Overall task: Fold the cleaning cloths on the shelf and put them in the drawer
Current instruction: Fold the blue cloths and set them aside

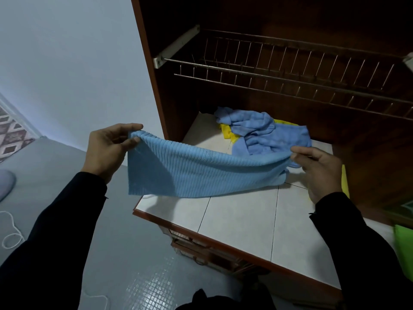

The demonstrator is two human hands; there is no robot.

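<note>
A ribbed light-blue cloth [190, 173] hangs stretched between my hands above the white tiled shelf [241, 220]. My left hand [109, 148] pinches its left top corner, out past the shelf's left edge. My right hand [319, 168] grips its right end just above the tiles. Behind it, at the back of the shelf, lies a crumpled pile of blue cloths [263, 130] with a yellow cloth [228, 130] under them. Drawer fronts with handles [192, 245] show below the shelf's front edge.
A wire dish rack [290, 74] spans the dark wooden cabinet above the shelf. Something yellow [345, 182] peeks out behind my right hand, and a green item [404, 249] sits at the far right. Grey tiled floor [125, 253] and a white cord [11, 231] lie to the left.
</note>
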